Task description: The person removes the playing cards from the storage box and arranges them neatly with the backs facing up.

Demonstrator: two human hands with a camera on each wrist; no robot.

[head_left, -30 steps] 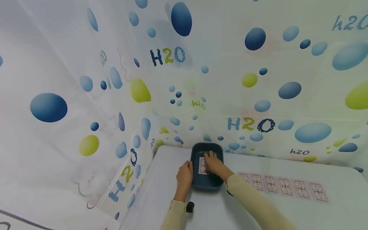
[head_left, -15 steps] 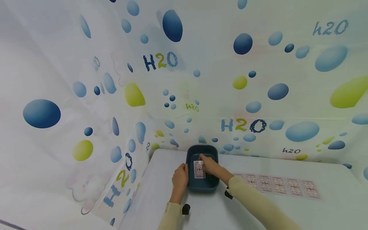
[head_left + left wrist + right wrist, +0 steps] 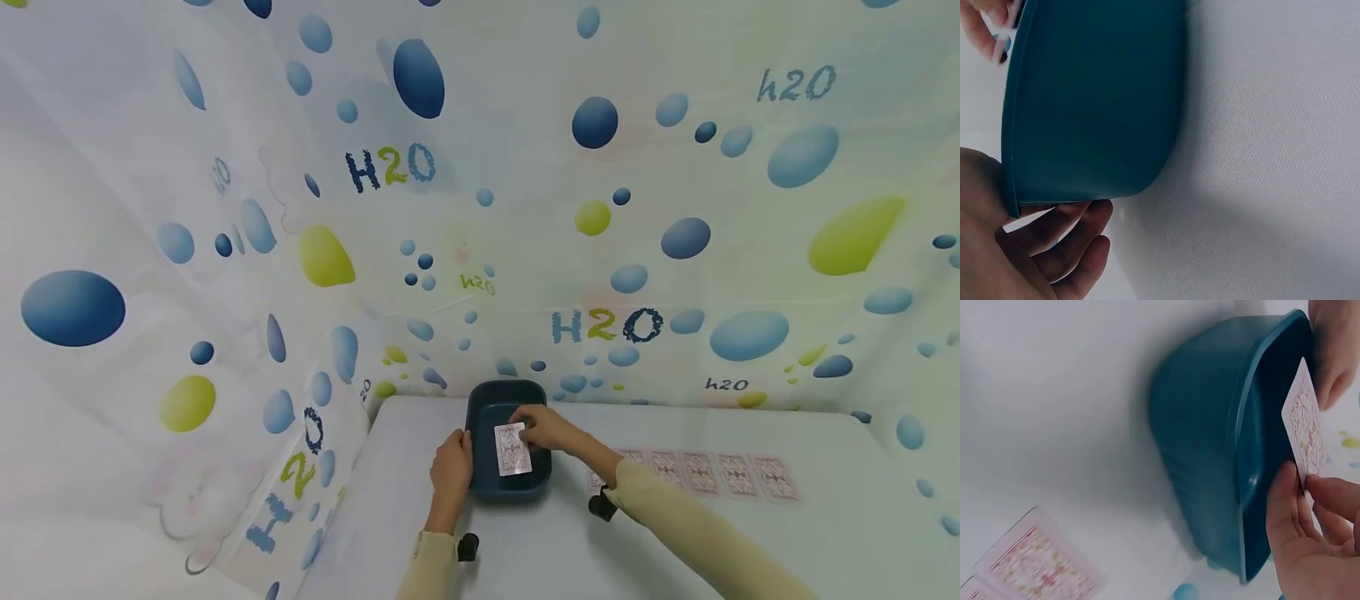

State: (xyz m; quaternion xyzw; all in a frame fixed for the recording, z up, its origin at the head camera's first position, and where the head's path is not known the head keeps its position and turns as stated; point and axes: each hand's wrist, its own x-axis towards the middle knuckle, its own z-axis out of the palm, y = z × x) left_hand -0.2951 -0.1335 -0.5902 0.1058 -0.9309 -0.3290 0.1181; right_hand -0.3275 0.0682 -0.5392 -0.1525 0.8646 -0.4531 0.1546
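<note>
A dark teal plastic tub (image 3: 510, 493) stands on the white table near the back wall. My left hand (image 3: 452, 468) holds its left side; in the left wrist view the fingers (image 3: 1072, 247) curl against the outside of the tub wall, while the thumb is hidden. Over the tub's opening, a playing card (image 3: 512, 452) is pinched by one corner between the thumb and fingers of my right hand (image 3: 551, 429). The card's red-and-white patterned back faces up. From the right wrist view, the card (image 3: 1305, 422) tilts above the rim, held clear of the tub floor.
A row of several playing cards (image 3: 701, 473), backs up, lies on the table (image 3: 540, 550) to the right of the tub, partly hidden by my right arm. A wall sheet (image 3: 510, 342) printed with drops and H2O lettering hangs behind.
The card that lay flat in the tub under my right fingers is now lifted and pinched. My left hand keeps hold of the tub. The head view has shifted to the right.
</note>
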